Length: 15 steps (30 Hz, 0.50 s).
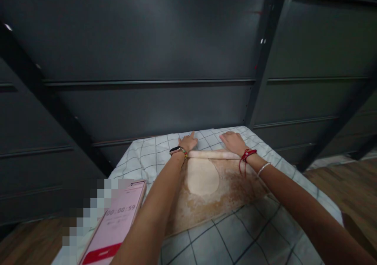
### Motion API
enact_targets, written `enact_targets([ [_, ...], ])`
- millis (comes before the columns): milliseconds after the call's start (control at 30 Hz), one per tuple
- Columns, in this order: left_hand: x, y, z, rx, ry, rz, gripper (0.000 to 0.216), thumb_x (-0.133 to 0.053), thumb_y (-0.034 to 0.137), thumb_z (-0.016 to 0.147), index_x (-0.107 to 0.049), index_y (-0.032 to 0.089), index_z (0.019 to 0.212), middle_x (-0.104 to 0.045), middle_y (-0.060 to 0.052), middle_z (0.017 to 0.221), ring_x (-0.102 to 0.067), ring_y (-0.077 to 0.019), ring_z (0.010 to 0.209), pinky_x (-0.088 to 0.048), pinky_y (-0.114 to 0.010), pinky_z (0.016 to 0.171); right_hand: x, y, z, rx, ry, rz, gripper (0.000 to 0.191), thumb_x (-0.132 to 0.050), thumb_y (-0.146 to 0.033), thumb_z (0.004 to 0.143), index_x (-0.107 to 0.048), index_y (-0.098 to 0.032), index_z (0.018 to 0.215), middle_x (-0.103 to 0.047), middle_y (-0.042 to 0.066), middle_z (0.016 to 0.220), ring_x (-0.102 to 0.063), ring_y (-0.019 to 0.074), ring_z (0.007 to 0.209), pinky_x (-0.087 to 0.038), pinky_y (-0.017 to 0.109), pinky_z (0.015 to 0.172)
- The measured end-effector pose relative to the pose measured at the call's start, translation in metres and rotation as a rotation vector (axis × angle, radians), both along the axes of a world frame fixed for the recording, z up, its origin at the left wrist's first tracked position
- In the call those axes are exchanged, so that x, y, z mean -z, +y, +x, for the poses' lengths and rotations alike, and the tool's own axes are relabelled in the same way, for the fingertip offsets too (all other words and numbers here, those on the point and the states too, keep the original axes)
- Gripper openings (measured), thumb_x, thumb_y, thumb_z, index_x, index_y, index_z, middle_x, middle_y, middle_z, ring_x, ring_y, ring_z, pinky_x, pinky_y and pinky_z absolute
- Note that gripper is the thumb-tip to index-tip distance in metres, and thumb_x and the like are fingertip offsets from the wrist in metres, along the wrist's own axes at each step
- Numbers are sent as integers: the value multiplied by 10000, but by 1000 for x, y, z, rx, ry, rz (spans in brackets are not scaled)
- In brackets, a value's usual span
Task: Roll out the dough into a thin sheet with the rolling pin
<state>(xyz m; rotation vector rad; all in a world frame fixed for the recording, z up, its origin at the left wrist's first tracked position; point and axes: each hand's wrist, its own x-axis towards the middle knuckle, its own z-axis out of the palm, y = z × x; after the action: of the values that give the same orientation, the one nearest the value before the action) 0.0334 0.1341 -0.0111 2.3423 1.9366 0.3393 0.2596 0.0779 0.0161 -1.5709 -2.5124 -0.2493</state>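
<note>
A pale flat sheet of dough point(203, 176) lies on a floured wooden board point(232, 194). A wooden rolling pin point(213, 154) rests across the dough's far edge. My left hand point(187, 141) lies flat over the pin's left end, fingers stretched out. My right hand point(234, 142) lies flat over the pin's right end, fingers stretched forward. A dark band with beads circles my left wrist. Red thread and a thin bangle are on my right wrist.
The board sits on a white checked cloth point(247, 233) covering a low table. A pink phone point(116, 222) showing a timer leans at the lower left. A dark metal panelled wall point(153, 72) stands just behind the table. Wooden floor point(344, 186) shows on the right.
</note>
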Motion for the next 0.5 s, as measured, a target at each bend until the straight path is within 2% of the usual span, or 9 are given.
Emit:
enact_targets([
  [100,-1,3,0,-45,-41,-43,607,-259,324,907,-294,139,1484,-499,-167,1391,-441,-284,1309,-248,-546,1087,-3,-2,-1,-98,-52,-32,307,-404,-326,991,-629,-148,1100,-631,116,1139,-576,207,1057,-444,365,907],
  [200,-3,2,-1,-29,-77,-26,586,-259,316,924,-281,149,1486,-472,-153,1417,-417,-273,1328,-229,-550,1096,1,-14,-5,-236,-139,-119,448,-287,-364,1017,-670,-131,1014,-675,130,1044,-600,206,1011,-420,304,871],
  [333,-4,-7,-2,-31,-111,69,552,-261,274,938,-315,121,1466,-510,-164,1381,-462,-263,1288,-275,-494,1088,-3,-37,-12,-152,-162,-63,528,-286,-488,991,-668,-125,979,-693,124,945,-641,228,889,-427,292,739],
  [400,-6,-13,-3,-20,-117,142,522,-254,257,948,-358,121,1441,-524,-157,1367,-472,-252,1275,-288,-469,1085,-11,-47,-16,-131,-187,10,559,-277,-525,978,-660,-118,991,-688,137,939,-644,240,848,-420,302,692],
  [500,-17,-24,-9,21,-149,240,489,-241,250,962,-421,119,1397,-517,-133,1379,-461,-225,1276,-302,-423,1086,-28,-58,-20,-132,-213,100,604,-236,-544,973,-644,-102,1021,-664,180,987,-627,261,864,-407,326,706],
])
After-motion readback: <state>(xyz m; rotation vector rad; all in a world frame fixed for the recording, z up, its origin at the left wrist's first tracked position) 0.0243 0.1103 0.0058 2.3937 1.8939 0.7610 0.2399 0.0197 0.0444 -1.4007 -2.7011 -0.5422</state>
